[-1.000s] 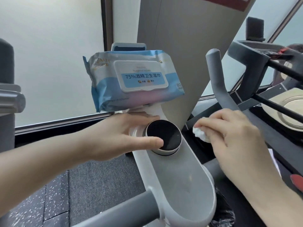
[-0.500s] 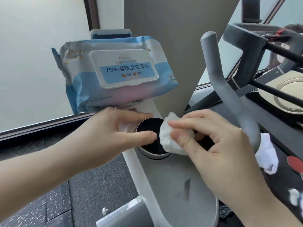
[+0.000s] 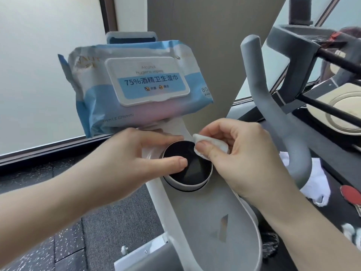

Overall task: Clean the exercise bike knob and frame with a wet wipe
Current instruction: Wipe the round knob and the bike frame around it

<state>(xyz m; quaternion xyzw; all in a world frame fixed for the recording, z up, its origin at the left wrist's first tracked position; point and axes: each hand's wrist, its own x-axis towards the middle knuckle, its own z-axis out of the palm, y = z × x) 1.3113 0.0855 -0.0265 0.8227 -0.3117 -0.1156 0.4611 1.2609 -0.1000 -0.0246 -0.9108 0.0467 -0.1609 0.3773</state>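
The bike's round knob (image 3: 193, 167) has a black face and a pale rim and sits on the light grey frame (image 3: 205, 222). My left hand (image 3: 132, 159) holds the knob, thumb lying on the black face and fingers along its far side. My right hand (image 3: 244, 159) pinches a folded white wet wipe (image 3: 212, 145) between thumb and fingers, pressed against the knob's upper right rim. A blue and white wet wipe pack (image 3: 132, 90) with a closed lid rests on the bike just above the knob.
A grey curved handlebar (image 3: 273, 114) rises right of my right hand. Crumpled white wipes (image 3: 320, 184) and a red object (image 3: 351, 194) lie on a dark surface at right. Another dark machine (image 3: 293, 55) stands behind. Frosted glass and dark floor fill the left.
My right hand brought the wipe in from the right of the frame onto the knob, then slid it to the knob's upper right rim. My left hand kept its hold on the knob.
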